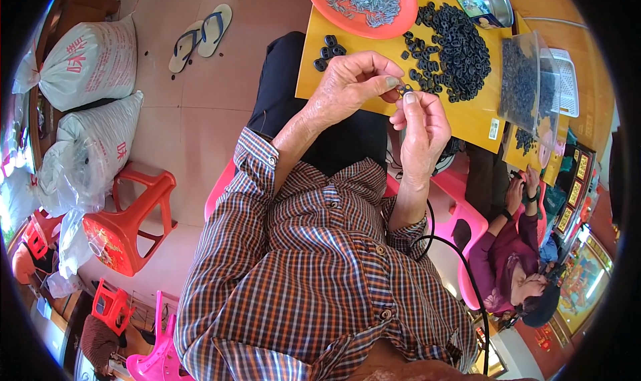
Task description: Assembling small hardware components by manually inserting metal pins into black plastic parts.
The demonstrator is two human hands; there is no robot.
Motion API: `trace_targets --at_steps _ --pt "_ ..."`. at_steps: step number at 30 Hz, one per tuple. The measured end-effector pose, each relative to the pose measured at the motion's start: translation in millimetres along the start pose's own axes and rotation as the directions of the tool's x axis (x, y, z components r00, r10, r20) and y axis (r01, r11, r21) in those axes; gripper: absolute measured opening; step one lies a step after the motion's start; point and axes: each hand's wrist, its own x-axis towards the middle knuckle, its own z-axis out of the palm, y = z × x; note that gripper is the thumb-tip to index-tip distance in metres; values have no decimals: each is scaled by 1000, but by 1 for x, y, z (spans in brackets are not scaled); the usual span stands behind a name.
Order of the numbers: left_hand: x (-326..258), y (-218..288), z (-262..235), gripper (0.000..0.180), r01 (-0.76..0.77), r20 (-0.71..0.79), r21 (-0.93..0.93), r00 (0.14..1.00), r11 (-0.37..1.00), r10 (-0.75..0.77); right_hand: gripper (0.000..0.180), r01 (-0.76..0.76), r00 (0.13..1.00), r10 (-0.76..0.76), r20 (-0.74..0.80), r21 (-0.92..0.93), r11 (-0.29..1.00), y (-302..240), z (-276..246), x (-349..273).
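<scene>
A: Biggest first?
B: Yellow board (467,117) across the lap. On its far edge an orange plate (400,21) of small grey pieces; right of that, a heap of black rings (457,47); a few rings (329,51) sit at the board's left end.
A: Hands?
B: Both raised over the board's near edge, likely for a close look. Left hand (350,87) and right hand (420,127) meet, fingertips pinched narrow on one small black ring (404,89).

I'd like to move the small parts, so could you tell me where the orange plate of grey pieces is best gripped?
Grip the orange plate at its near rim, coming from the person's side, probably with the left hand. That raised edge is bare there; the black rings crowd its right side.
</scene>
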Motion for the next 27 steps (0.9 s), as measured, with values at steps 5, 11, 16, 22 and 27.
trace_targets --at_steps 5,11,16,22,27 --pt "0 0 -1 15 3 13 -26 1000 1000 -3 17 -5 1000 5 3 -5 1000 0 0 0" --pt "0 0 -2 15 -8 10 -5 1000 1000 8 17 12 1000 -12 12 -7 1000 0 1 1" --pt "1 -1 -4 14 -23 23 8 999 1000 23 17 16 1000 -16 16 -22 1000 1 0 2" --pt "1 -1 -4 14 -19 18 32 1000 999 18 16 21 999 -20 29 -28 999 1 0 2" --pt "2 -2 -5 13 -34 21 44 999 998 33 14 29 999 -26 38 -62 998 0 0 2"
